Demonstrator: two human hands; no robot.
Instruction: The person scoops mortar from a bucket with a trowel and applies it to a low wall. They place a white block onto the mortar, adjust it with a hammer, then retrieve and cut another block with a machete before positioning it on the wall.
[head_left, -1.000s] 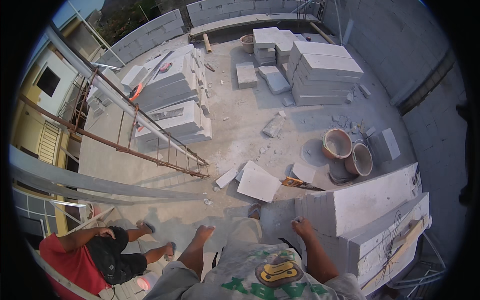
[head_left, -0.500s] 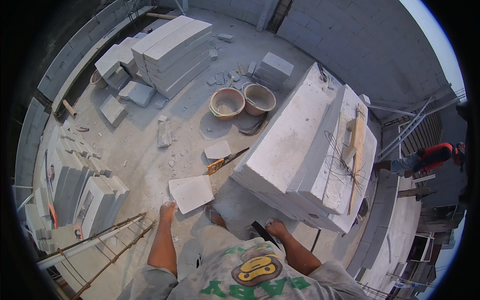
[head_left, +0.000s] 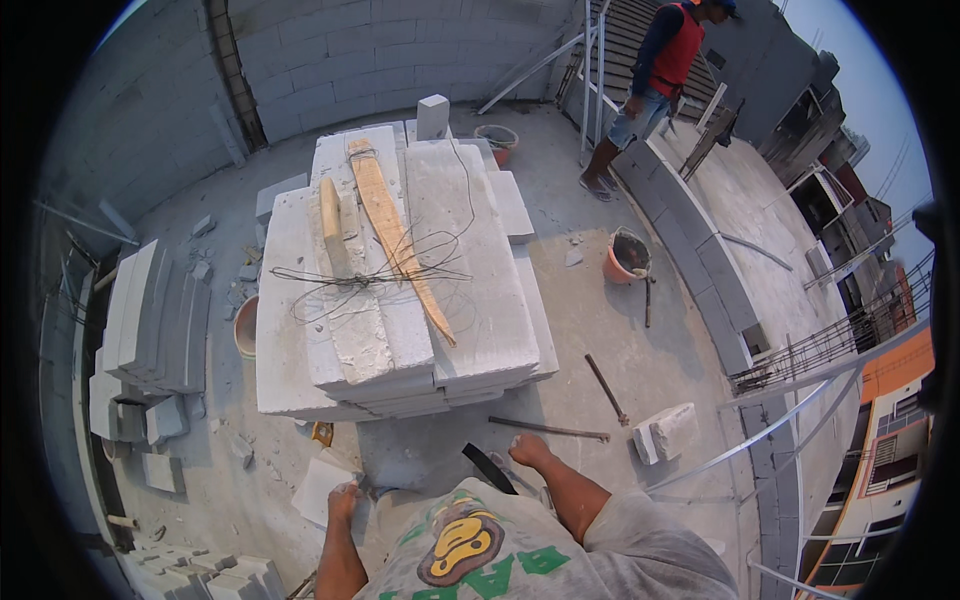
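Pale slab [head_left: 316,488] lies on the floor [head_left: 590,320] by the left hand [head_left: 343,494], right hand [head_left: 528,452] near a metal rod [head_left: 552,429], whether either grip holds anything I cannot tell; slab looks stiff, heavyish, chip-prone, best taken by opposite edges.

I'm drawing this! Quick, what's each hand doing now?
Left hand: loosely closed, no held thing visible.
Right hand: curled closed, no held thing visible.

white slab [head_left: 316,486] partly behind left fingers [head_left: 346,488]
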